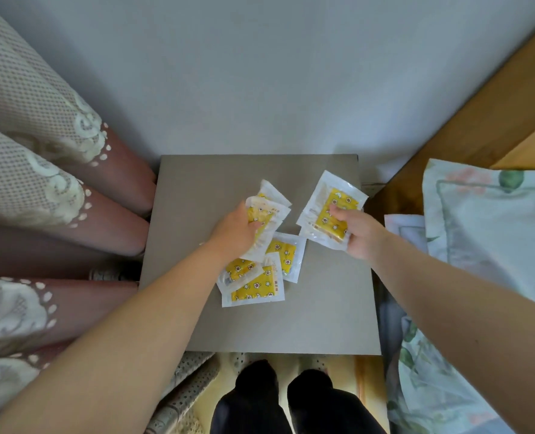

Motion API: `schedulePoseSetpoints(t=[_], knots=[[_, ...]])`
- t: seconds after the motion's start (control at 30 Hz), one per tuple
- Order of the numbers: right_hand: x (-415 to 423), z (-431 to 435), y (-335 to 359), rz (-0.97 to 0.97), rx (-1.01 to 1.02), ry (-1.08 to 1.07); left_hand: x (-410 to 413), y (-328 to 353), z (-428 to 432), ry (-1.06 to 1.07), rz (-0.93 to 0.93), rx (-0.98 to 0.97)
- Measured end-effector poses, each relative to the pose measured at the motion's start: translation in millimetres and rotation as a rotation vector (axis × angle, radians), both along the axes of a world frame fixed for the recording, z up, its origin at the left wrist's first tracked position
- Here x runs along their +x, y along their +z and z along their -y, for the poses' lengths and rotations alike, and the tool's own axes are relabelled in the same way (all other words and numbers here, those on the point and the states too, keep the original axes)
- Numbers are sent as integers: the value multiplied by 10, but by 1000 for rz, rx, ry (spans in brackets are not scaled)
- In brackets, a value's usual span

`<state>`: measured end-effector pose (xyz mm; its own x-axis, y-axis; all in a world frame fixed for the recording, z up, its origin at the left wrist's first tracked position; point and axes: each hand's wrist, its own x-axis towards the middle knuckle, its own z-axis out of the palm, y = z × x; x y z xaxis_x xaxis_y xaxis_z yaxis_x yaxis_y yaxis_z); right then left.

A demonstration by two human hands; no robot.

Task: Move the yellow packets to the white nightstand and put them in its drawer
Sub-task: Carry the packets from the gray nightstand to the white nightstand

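Both hands, our left hand (pixel 239 233) and right hand (pixel 358 234), pinch yellow packets (pixel 330 214); we should keep firm grips and gather the loose packets (pixel 257 285) from the nightstand top (pixel 322 308).

Three yellow star-printed packets in clear plastic wrap (pixel 261 277) lying on one grey square nightstand top (pixel 322 308), two bare hands, left hand (pixel 238 234), right hand (pixel 358 234), each clutching several more packets, exact count unclear

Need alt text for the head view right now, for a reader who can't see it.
Both hands grip yellow packets above a grey tabletop: the left hand holds a bunch, the right hand a few. Three loose packets lie on the top; curtains hang left, bedding lies right.
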<state>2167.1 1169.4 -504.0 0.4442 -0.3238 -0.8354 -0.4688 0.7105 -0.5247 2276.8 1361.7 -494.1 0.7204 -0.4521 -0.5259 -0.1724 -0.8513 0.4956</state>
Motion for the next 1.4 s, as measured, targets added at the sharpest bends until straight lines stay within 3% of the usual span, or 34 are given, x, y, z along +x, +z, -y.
schedulePoseSetpoints(t=[0.27, 0.57, 0.73, 0.93, 1.4], knots=[[-253, -248, 707, 166, 141, 29, -499, 609, -98, 410, -183, -336], [-742, -785, 1471, 128, 87, 83, -951, 1349, -456, 677, -393, -576], [-1039, -1161, 1601, 174, 31, -10, -1133, 1458, -723, 530, -476, -600], [-1673, -1748, 1458, 113, -3, -100, -1614, 1335, -1161, 438, -745, -562], [-4622, -2917, 1127, -22, 27, -700, -3952, 1027, -1415, -65, -856, -208]])
